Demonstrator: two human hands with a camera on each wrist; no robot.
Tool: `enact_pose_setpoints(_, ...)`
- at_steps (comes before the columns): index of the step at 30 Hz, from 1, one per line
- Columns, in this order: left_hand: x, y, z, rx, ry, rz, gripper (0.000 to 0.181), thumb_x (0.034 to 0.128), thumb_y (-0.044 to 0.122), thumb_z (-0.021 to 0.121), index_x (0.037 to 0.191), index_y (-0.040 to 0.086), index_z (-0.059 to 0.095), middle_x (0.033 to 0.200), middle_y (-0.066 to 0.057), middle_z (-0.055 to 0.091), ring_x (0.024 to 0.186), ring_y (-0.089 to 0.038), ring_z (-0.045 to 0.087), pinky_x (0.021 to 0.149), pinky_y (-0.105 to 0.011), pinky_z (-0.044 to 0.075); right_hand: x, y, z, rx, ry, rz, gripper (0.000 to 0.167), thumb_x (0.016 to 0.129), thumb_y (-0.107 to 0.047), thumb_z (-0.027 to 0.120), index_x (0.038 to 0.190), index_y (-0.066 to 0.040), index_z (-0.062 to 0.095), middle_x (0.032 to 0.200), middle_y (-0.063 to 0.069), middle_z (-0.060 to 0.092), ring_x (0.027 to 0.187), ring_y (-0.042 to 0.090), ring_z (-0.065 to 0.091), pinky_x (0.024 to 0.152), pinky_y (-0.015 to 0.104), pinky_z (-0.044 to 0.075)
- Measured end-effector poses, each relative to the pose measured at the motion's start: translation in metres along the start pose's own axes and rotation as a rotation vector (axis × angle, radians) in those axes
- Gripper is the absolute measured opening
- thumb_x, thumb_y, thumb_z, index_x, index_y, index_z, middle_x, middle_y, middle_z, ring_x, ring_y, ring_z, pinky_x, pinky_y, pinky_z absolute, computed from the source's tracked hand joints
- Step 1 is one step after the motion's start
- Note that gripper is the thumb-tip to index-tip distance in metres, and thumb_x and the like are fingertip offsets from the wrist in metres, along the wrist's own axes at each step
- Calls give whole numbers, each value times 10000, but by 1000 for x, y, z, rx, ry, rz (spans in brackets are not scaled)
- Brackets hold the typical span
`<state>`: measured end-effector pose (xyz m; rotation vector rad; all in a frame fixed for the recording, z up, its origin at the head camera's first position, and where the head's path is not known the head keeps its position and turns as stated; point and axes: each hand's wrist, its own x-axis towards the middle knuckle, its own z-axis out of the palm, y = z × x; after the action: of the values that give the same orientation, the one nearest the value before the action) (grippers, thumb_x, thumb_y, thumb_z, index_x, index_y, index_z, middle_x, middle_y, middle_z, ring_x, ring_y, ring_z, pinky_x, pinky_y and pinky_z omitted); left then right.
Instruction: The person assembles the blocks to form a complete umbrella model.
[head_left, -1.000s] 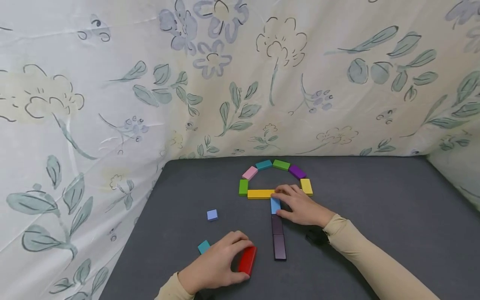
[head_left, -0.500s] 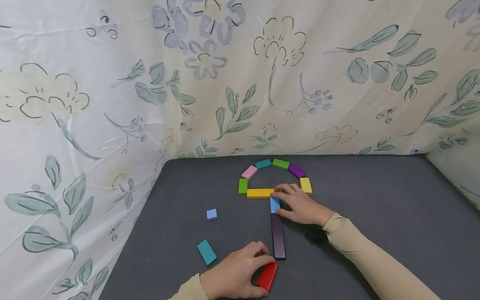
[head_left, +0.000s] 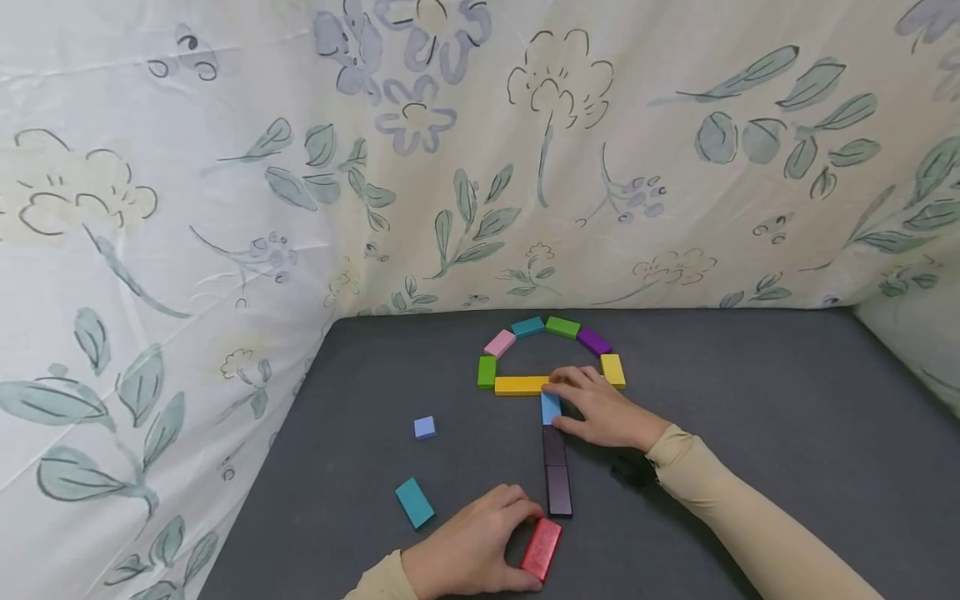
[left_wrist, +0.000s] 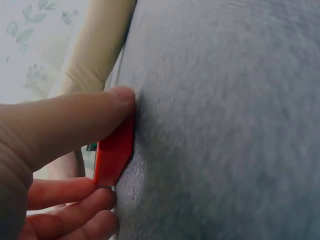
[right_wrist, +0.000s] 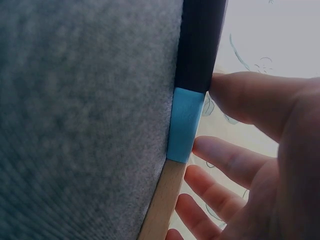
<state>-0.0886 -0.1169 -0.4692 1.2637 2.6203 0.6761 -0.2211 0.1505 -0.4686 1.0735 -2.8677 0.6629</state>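
Observation:
Between thumb and fingertips, my left hand (head_left: 476,540) grips a red block (head_left: 542,550), tilted on the table just below the column of dark purple blocks (head_left: 558,490). The left wrist view shows the thumb on one end of the red block and fingers at the other. My right hand (head_left: 609,417) rests its fingertips by the light blue block (head_left: 551,409) and the long yellow bar (head_left: 519,386). Seen from the right wrist, the thumb (right_wrist: 240,95) touches near where the blue and dark blocks meet, and the fingers lie loosely along the row.
Above the bar, an arch runs through green (head_left: 487,372), pink (head_left: 499,344), teal (head_left: 528,326), green, purple (head_left: 594,341) and yellow (head_left: 612,371) blocks. A small blue cube (head_left: 424,427) and a teal block (head_left: 415,502) lie loose to the left. Floral cloth (head_left: 562,167) hangs behind the grey table.
My left hand has carried the red block rightward, away from beside the teal block, to below the purple column. The teal block shows fully now. My right hand has stayed in place.

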Motion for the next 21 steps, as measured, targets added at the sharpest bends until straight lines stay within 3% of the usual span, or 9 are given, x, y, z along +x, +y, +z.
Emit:
enact_pose_setpoints(10,5,5,3,-72,-5,-46,560,842,470,864,1252,144,667,1046,135,587,936,72,495,801,-99,472,1,1,0,-1,2,-8,523,988,-272,724,1446,-52,603,1478,156,504,1303,351,447,1066,572,454)
enact_pose_setpoints(21,8,10,4,-108,1,-48,514,828,406,892,1195,122,669,927,143,528,821,82,461,702,-75,421,0,-1,-3,10,3,-8,501,994,-275,718,1432,-55,613,1469,148,510,1300,353,452,1066,585,443)
